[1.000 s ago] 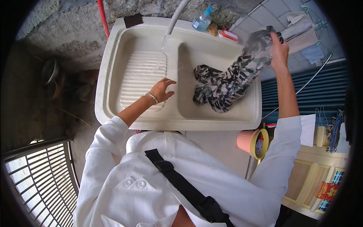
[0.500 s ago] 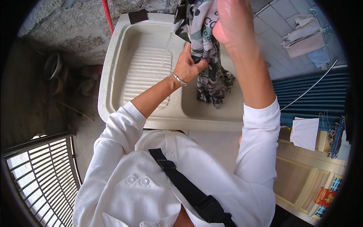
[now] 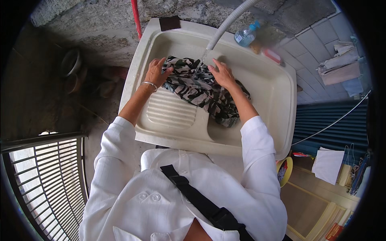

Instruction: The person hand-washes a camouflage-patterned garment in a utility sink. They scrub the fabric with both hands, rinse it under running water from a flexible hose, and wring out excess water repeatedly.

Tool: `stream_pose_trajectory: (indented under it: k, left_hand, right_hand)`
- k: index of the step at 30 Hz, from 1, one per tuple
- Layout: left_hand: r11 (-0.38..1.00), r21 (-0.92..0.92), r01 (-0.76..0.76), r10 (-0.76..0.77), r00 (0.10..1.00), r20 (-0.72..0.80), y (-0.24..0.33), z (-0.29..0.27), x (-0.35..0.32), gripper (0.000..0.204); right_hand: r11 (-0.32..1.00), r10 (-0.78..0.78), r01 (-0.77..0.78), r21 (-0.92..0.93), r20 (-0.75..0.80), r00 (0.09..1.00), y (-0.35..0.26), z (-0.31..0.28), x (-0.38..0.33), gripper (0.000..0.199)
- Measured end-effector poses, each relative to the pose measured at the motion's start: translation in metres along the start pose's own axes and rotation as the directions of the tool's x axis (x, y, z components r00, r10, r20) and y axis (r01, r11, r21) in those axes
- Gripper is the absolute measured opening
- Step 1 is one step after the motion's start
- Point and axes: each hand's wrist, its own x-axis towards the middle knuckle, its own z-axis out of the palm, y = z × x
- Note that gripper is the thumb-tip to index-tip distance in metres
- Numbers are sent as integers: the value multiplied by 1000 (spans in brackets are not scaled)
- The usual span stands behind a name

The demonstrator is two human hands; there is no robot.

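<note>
A crumpled camouflage-patterned cloth in black, grey, pink and white lies across the ribbed washboard and into the basin of a cream laundry sink. Water runs onto it from a grey corrugated hose. My left hand, with a silver bangle at the wrist, is at the cloth's left end, thumb and fingers apart. Over its upper right part is my right hand, the fingers likewise spread. Whether either hand touches the cloth is hard to tell. The cloth's right end is partly behind my right forearm.
On the sink's back rim stand a clear bottle with a blue cap and a pink-and-white bar-shaped thing. A dark brown patch lies at the back left corner. Folded cloths hang on the tiled wall to the right.
The cloth, held up by both hands before, now lies spread over the washboard and basin. Both hands have let go of it, the right lowered, the left moved left. The view has shifted, showing more sink.
</note>
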Motion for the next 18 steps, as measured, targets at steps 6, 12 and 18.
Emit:
stream_pose_trajectory:
  k: [6, 12, 18]
  left_hand:
    - [990, 25, 138, -135, 986, -96, -35, 66, 3, 43]
    - [939, 60, -339, 335, 940, 65, 46, 39, -95, 23]
    - [947, 287, -143, 103, 983, 150, 41, 80, 1, 25]
  right_hand:
    - [996, -78, 73, -47, -118, 990, -68, 87, -7, 47]
    - [857, -514, 471, -209, -286, 809, -25, 110, -103, 27]
    - [884, -463, 422, -200, -256, 849, -14, 118, -7, 13]
